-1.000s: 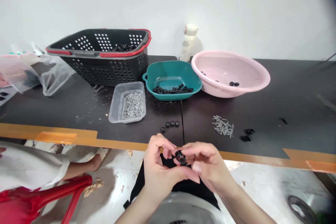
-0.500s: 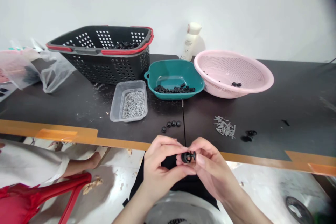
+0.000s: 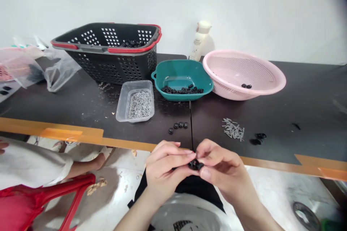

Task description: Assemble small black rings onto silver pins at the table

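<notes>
Between my two hands, just in front of the table's near edge, is a small black plastic part. My left hand pinches it from the left with thumb and fingers. From the other side, my right hand grips its right end between thumb and fingertips. Fingers cover much of the part, so its full shape is hidden. On the table ahead lie several round black caps. A pile of short metal pins is to the right, with a few black pieces beside it.
A clear tub of metal pins stands left of a teal basin with black pieces. Behind are a black basket, a white bottle and a pink colander. A person's arm and a red chair are at left.
The black part has turned in my fingers and is more covered now. My right fingers have closed further over it. The view has shifted slightly.
</notes>
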Action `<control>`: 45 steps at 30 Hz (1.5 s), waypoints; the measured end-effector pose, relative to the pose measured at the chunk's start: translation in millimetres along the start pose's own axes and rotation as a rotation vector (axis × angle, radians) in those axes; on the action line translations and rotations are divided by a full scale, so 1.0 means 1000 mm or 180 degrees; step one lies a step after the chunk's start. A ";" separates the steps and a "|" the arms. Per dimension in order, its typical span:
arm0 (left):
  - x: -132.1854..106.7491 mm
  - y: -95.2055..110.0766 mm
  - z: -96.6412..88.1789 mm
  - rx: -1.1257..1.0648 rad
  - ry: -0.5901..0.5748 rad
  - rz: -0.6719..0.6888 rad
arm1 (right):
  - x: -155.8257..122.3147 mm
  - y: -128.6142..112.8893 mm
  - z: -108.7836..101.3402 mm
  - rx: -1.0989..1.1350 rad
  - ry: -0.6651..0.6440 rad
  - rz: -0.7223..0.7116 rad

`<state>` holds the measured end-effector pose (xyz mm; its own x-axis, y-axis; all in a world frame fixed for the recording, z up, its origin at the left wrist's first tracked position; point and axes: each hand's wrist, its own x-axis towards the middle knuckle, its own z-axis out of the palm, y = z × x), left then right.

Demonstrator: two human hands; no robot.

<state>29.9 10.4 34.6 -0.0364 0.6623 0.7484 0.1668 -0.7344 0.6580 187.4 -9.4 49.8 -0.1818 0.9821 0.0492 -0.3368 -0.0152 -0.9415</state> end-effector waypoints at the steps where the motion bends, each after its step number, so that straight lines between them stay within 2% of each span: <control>1: 0.000 0.000 -0.001 0.0038 -0.0002 0.0056 | -0.001 -0.001 0.000 0.0152 -0.0048 0.0187; 5: 0.000 0.000 -0.004 0.0182 -0.0105 0.0191 | -0.001 -0.005 -0.002 0.0451 -0.0216 0.0493; 11: 0.001 -0.003 -0.006 0.0291 -0.0325 0.0374 | 0.006 -0.007 -0.009 0.0272 -0.0670 0.1088; 16: 0.002 -0.004 -0.009 0.0295 -0.0393 0.0265 | 0.007 -0.006 -0.009 0.0143 -0.0777 0.0712; 23: 0.008 -0.005 -0.020 0.0367 -0.0899 0.0270 | 0.007 -0.007 -0.013 -0.0022 -0.0913 0.0946; 27: 0.010 -0.005 -0.023 0.0355 -0.1143 0.0232 | 0.005 -0.005 -0.013 -0.0002 -0.0873 0.0923; 32: 0.010 -0.004 -0.019 0.0246 -0.0969 0.0152 | 0.003 0.003 -0.006 0.0119 -0.0543 0.0532; 35: 0.012 -0.006 -0.019 0.0035 -0.0943 0.0094 | 0.002 0.005 -0.003 0.0216 -0.0512 0.0488; 41: 0.026 -0.010 -0.026 -0.0137 -0.1585 -0.0146 | 0.000 0.004 -0.005 0.0129 -0.0652 0.0595; 45: 0.031 -0.009 -0.027 -0.0103 -0.1688 0.0006 | -0.001 0.005 -0.007 -0.0076 -0.0657 0.0661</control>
<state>0.6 33.6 54.6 0.4686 0.6390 0.6100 0.1357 -0.7343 0.6651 192.5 -9.3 42.1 -0.4296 0.8994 -0.0809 -0.2512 -0.2051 -0.9460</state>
